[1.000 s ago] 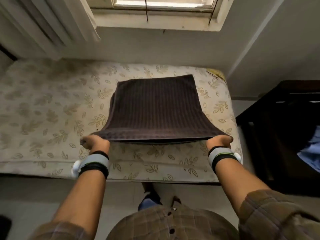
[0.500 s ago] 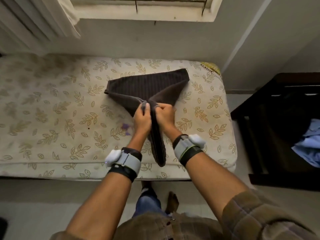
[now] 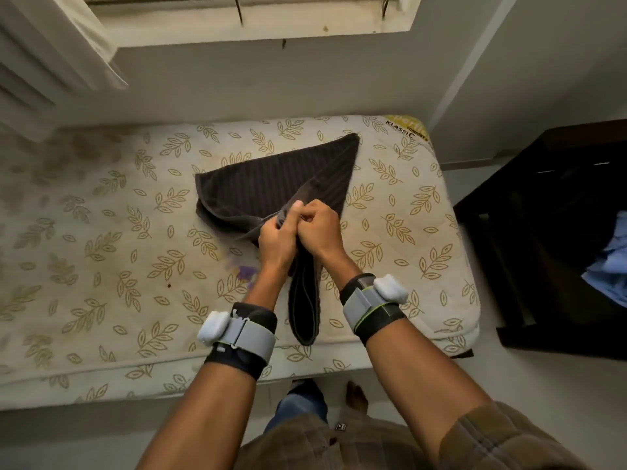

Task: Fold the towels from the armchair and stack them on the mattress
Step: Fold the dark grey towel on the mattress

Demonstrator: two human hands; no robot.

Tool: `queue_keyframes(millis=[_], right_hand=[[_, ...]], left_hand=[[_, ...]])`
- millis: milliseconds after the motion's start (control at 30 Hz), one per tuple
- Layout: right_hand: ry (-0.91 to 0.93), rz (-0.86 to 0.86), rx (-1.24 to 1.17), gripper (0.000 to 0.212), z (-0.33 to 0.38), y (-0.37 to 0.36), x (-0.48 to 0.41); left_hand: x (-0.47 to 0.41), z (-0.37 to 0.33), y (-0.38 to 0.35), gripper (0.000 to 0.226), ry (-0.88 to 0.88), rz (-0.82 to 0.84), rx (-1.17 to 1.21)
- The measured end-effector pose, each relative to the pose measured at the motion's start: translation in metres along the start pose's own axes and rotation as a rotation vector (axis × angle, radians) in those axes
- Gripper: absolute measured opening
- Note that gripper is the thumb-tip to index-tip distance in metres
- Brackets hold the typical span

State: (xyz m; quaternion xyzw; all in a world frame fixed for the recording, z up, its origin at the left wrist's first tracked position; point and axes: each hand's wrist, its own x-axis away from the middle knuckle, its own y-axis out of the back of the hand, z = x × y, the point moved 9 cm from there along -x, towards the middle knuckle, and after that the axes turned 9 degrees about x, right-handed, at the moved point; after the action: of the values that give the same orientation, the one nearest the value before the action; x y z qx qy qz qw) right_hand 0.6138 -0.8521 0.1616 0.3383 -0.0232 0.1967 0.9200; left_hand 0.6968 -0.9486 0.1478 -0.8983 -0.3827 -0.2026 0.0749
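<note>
A dark brown ribbed towel (image 3: 268, 184) lies partly on the leaf-patterned mattress (image 3: 101, 259). Its near corners are brought together above the mattress. My left hand (image 3: 276, 237) and my right hand (image 3: 317, 230) touch each other there, and each pinches the joined corners. A folded strip of the towel hangs down between my wrists toward the mattress's front edge. The far half fans out flat toward the wall. The dark armchair (image 3: 549, 239) stands at the right with a blue cloth (image 3: 607, 266) on its seat.
A wall with a window sill rises just behind the mattress. A white curtain (image 3: 51, 56) hangs at the upper left. Grey floor runs along the mattress's front edge, where my legs and one foot (image 3: 356, 398) show. A purple stain marks the mattress near my left wrist.
A second ago my hands held the towel's near corners wide apart. They have come together at the middle, so the towel folded lengthwise and its near part now hangs as a strip.
</note>
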Motion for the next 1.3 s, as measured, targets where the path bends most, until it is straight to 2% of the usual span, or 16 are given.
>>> queue_keyframes(millis=[67, 133, 200, 267, 333, 400, 533, 600, 667, 733, 833, 933, 1033, 1100, 1200, 1300], right_hand=[[0.038, 0.028, -0.008, 0.018, -0.001, -0.001, -0.003], [0.026, 0.070, -0.134, 0.012, -0.011, 0.000, -0.002], [0.037, 0.103, -0.195, 0.037, -0.023, 0.000, 0.007], [0.052, 0.074, -0.107, 0.060, -0.042, 0.000, 0.023], [-0.002, 0.025, -0.023, 0.065, -0.068, 0.000, 0.044], [-0.110, 0.006, 0.051, 0.056, -0.102, -0.001, 0.064], [-0.246, -0.017, 0.126, 0.016, -0.152, 0.003, 0.094], [-0.228, -0.046, 0.131, 0.013, -0.161, 0.011, 0.100], [-0.226, -0.091, 0.017, 0.014, -0.163, 0.023, 0.099], [-0.247, -0.151, -0.115, 0.006, -0.165, 0.040, 0.092], [-0.218, -0.246, -0.261, 0.011, -0.154, 0.073, 0.076], [-0.141, -0.305, -0.446, 0.020, -0.129, 0.112, 0.064], [0.085, -0.260, -0.542, 0.020, -0.070, 0.159, 0.060], [0.249, -0.205, -0.584, 0.020, -0.020, 0.188, 0.067], [0.388, -0.155, -0.705, 0.016, 0.037, 0.221, 0.081], [0.506, -0.101, -0.750, 0.012, 0.081, 0.248, 0.095]], left_hand=[[-0.006, 0.000, -0.002, 0.033, 0.049, 0.029, -0.028], [-0.011, -0.001, -0.003, 0.027, 0.075, 0.035, -0.023], [-0.014, -0.002, -0.004, 0.026, 0.077, 0.012, -0.024], [-0.010, -0.007, -0.010, 0.023, 0.089, 0.004, 0.021], [-0.004, -0.013, -0.018, 0.019, 0.102, -0.019, 0.126], [-0.003, -0.017, -0.020, 0.018, 0.102, -0.056, 0.221], [-0.003, -0.030, -0.022, 0.017, 0.089, -0.073, 0.345], [0.001, -0.037, -0.021, 0.016, 0.079, -0.088, 0.403], [0.007, -0.043, -0.016, 0.015, 0.065, -0.130, 0.461], [0.013, -0.049, -0.007, 0.014, 0.040, -0.192, 0.540], [0.025, -0.065, 0.020, 0.016, -0.056, -0.329, 0.641], [0.042, -0.085, 0.057, 0.015, -0.217, -0.474, 0.593], [0.067, -0.112, 0.093, 0.016, -0.347, -0.587, 0.682], [0.089, -0.134, 0.108, 0.014, -0.440, -0.603, 0.786], [0.120, -0.166, 0.113, 0.004, -0.546, -0.569, 0.851], [0.150, -0.192, 0.119, 0.014, -0.629, -0.485, 0.921]])
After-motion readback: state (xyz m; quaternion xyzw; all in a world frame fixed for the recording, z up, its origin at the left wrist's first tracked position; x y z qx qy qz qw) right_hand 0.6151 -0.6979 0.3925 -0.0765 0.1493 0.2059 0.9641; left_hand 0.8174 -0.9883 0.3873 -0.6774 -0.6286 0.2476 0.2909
